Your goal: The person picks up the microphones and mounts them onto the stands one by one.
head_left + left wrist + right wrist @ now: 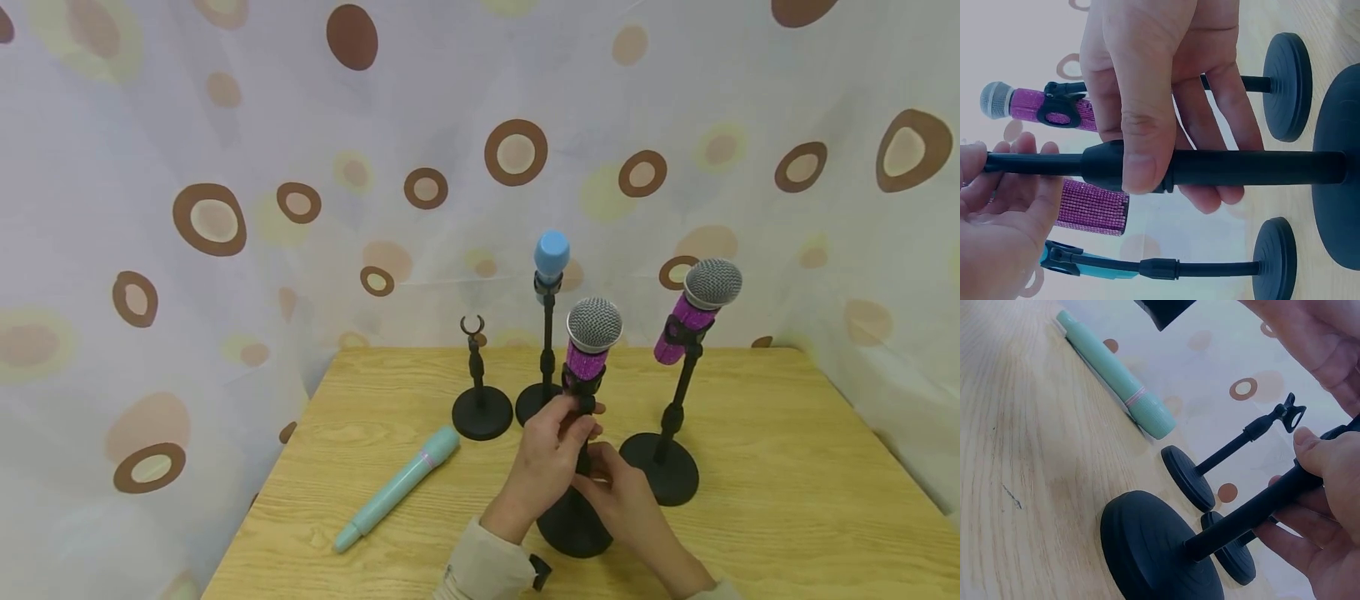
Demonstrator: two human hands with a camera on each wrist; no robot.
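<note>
The left hand (549, 450) grips the upper pole and the right hand (630, 504) the collar below, on the black, round-based microphone stand (576, 529) standing at the front of the pale wooden table (787, 500). It looks stiff but probably top-heavy (a glittery purple microphone with silver mesh head (591, 340) sits in its clip), so pole and collar seem the surest holds.
</note>
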